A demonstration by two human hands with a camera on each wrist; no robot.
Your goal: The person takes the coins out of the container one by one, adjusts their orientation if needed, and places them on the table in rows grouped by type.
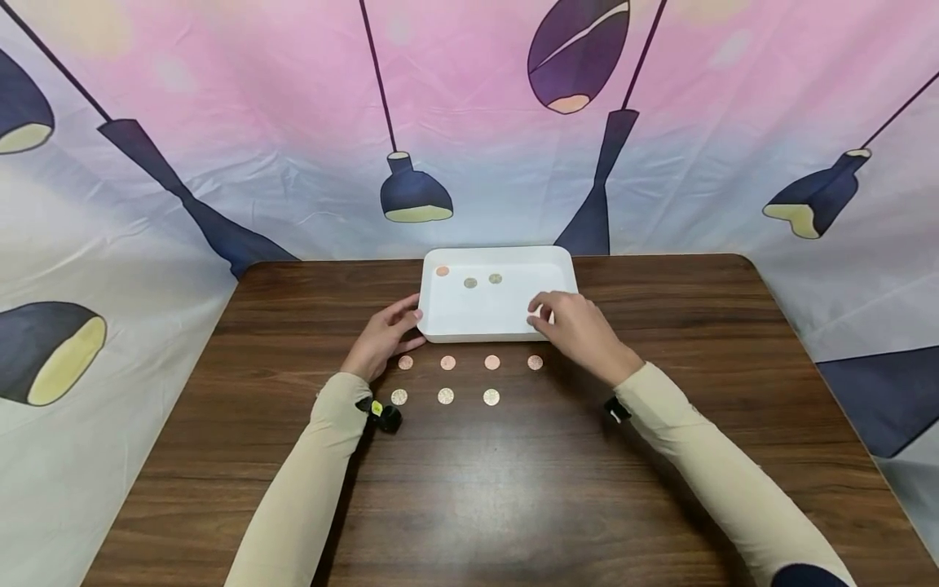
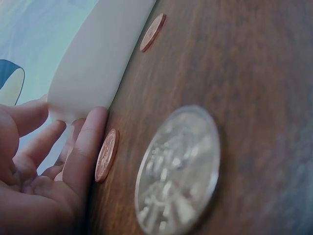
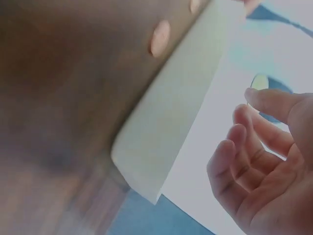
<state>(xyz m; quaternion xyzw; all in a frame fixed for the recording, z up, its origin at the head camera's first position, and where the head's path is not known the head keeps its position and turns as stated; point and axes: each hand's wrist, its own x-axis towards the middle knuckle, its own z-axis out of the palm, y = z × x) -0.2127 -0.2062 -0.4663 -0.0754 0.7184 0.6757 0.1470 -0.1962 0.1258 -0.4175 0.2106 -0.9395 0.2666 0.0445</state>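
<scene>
A white tray (image 1: 499, 314) lies at the far edge of the brown table. At its left front corner, my left hand (image 1: 385, 333) grips the tray, thumb at the rim and fingers against the outer wall. Over the tray's right front part, my right hand (image 1: 579, 330) has its thumb and index finger brought together; a thin edge of a coin (image 3: 247, 102) shows between the tips, mostly hidden. Inside the tray lie a copper coin (image 1: 443, 271) and two silver coins (image 1: 471, 283). In the left wrist view, a copper coin (image 2: 106, 155) sits close beside the left fingers.
In front of the tray, several copper coins (image 1: 492, 362) form a row on the table (image 1: 469, 489). Nearer is a row of silver coins (image 1: 446, 396). Behind the table hangs a cloth (image 1: 315, 163) printed with lamps. Each wrist wears a small black camera (image 1: 386, 417).
</scene>
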